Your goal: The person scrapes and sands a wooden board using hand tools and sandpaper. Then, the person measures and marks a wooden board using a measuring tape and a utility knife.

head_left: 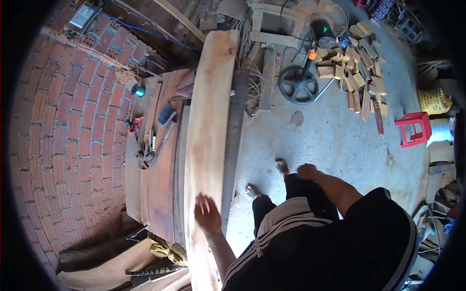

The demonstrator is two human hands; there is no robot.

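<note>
A long pale wooden plank lies lengthwise on a bench of darker boards. Over its lower part is my left hand, fingers apart and holding nothing; whether it touches the wood is unclear. My right hand hangs out to the right above the floor near my knee, its fingers curled and what they may hold hidden. Left of the plank, a blue-grey block and several small tools rest on the reddish boards.
A brick wall stands at the left. On the concrete floor are a black wheel-shaped base, a pile of wood blocks and a red stool. A curved wood slab lies at the lower left.
</note>
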